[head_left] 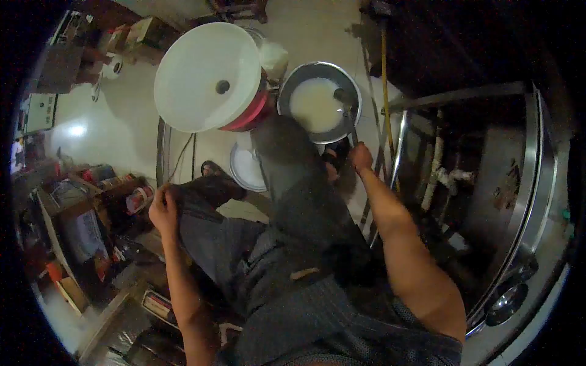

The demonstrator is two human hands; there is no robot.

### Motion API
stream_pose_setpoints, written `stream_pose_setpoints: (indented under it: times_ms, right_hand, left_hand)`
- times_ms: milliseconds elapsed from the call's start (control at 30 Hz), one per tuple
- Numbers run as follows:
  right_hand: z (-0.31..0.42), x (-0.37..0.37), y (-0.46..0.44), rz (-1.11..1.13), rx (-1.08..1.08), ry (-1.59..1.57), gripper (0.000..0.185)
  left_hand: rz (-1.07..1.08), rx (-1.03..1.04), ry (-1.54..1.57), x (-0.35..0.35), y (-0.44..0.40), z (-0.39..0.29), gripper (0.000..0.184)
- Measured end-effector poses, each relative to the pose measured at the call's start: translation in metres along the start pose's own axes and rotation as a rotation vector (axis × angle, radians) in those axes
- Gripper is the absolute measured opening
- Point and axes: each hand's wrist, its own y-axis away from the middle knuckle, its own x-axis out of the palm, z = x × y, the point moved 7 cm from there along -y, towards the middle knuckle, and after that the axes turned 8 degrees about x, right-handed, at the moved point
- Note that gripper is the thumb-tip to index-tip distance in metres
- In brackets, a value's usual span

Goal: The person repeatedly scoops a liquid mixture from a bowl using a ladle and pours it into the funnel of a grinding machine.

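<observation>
My right hand (361,157) is closed round the handle of a ladle (345,97). The ladle's bowl hangs over the right side of a wide metal pot (287,91) on the floor, which holds a pale, creamy liquid (314,105). At my left knee, my left hand (163,210) is closed, with its fingers curled. A thin dark line, perhaps a cable, runs up from near its fingertips; whether the hand grips it cannot be made out. A large white funnel-like bowl (204,73) with a dark central hole sits on a red round body (247,114), just left of the pot.
A shallow pale basin (245,166) lies on the floor between my legs. A yellow pole (385,79) leans at the right, beside a metal frame (534,165). Cluttered shelving (67,213) stands on my left. Boxes (146,33) are at the upper left.
</observation>
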Motion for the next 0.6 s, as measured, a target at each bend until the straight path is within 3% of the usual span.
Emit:
stream_pose_setpoints:
  times_ms: [100,200,233,267,367,467,600]
  right_hand:
    - [-0.013,0.051,-0.005,-0.044,-0.192,-0.073,0.031]
    - [0.007,0.092,0.004,0.161,-0.599,-0.11,0.026]
    - [-0.003,0.108,-0.004,0.435,-0.316,-0.434,0.024]
    - [-0.001,0.111,0.003,0.578,-0.178,-0.594,0.024]
    - [0.017,0.074,0.058,0.848,0.204,-1.017,0.019]
    - [0.03,0.034,0.089,0.837,0.323,-1.026,0.016]
    - [0.051,-0.027,0.112,0.829,0.179,-0.901,0.014]
  left_hand:
    - [-0.005,0.043,0.04,0.005,-0.006,-0.005,0.021]
    - [0.004,0.055,0.062,0.014,-0.005,-0.002,0.022]
    - [0.024,0.01,0.063,0.016,-0.003,0.002,0.022]
    - [0.02,0.007,0.061,0.014,-0.003,0.001,0.022]
    - [-0.053,0.071,0.082,0.007,-0.005,-0.008,0.02]
    - [-0.043,0.073,0.035,0.015,-0.002,-0.002,0.019]
    - [-0.07,0.046,0.164,0.017,0.001,0.006,0.018]
